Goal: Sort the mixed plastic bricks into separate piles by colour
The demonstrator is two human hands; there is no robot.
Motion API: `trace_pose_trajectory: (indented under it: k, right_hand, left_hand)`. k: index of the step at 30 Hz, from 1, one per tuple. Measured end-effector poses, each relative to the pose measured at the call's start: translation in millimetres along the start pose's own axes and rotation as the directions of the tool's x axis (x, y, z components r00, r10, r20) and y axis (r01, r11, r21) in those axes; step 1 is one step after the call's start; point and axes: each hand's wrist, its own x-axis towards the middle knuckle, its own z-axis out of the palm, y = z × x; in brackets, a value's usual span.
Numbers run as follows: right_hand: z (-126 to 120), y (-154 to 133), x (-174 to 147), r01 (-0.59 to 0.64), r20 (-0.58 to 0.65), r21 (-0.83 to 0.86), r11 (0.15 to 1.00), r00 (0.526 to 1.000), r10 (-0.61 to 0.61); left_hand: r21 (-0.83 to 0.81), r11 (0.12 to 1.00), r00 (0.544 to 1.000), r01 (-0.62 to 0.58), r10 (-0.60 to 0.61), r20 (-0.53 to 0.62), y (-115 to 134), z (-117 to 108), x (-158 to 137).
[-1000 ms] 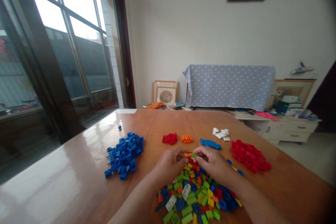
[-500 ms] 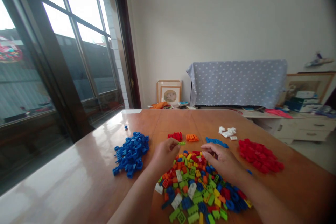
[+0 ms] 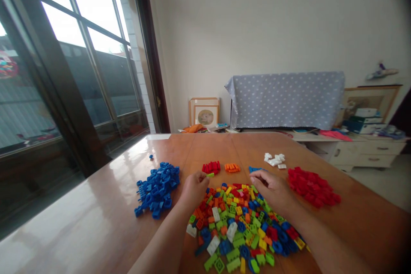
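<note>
My left hand (image 3: 195,186) is closed in a pinch on a small lime-green toy brick (image 3: 210,175), held just in front of the row of red bricks (image 3: 211,167). My right hand (image 3: 270,185) hovers over the far right edge of a mixed brick pile (image 3: 236,222), its fingers loosely curled and the thumb a little apart, with no brick visible in it. Directly behind its fingertips lies a row of blue bricks (image 3: 255,169), partly hidden by the hand. A row of orange bricks (image 3: 232,167) lies between the two hands, farther back.
On the wooden table (image 3: 93,205), a blue brick heap (image 3: 159,188) lies left and a red brick heap (image 3: 313,187) right. White pieces (image 3: 275,159) sit behind the right hand. One small blue piece (image 3: 151,157) lies alone at the far left.
My left hand has moved slightly left with the lime-green brick. The fingers of my right hand have drawn closer together, covering more of the blue row. The whole view has shifted slightly.
</note>
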Motion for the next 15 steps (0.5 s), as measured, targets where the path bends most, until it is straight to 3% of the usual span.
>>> trace_pose_trajectory:
  k: [7, 15]
  right_hand:
    - [6, -12, -6, 0.063, 0.065, -0.015, 0.998, 0.996, -0.062]
    - [11, -20, -6, 0.094, 0.076, -0.028, 0.995, 0.993, -0.092]
  left_hand:
    - [-0.095, 0.995, 0.996, -0.025, 0.033, 0.079, 4, 20, -6]
    - [-0.136, 0.991, 0.985, 0.004, 0.020, 0.172, 10, 22, -7]
